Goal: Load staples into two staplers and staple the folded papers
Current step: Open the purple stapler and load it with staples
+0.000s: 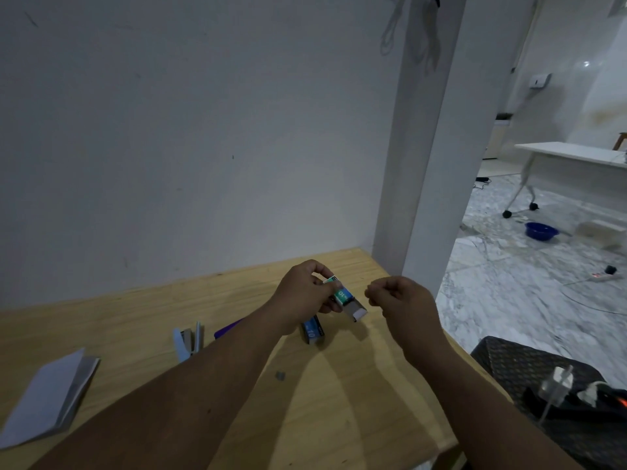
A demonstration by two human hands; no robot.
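Note:
My left hand (305,293) holds a small green staple box (342,295) above the wooden table (339,401), its inner tray (356,312) slid out toward the right. My right hand (397,300) hovers just right of the tray with fingers pinched together; I cannot tell whether staples are between them. A second, blue staple box (312,330) lies on the table under my left hand. A light blue stapler (188,340) lies opened at the left. A purple stapler (229,329) is mostly hidden behind my left forearm. Folded papers (51,398) rest at the far left.
A small strip of staples (280,375) lies loose in the middle of the table. A white wall and pillar (431,164) stand right behind the table. A dark woven basket (549,391) with a charger sits beyond the table's right edge.

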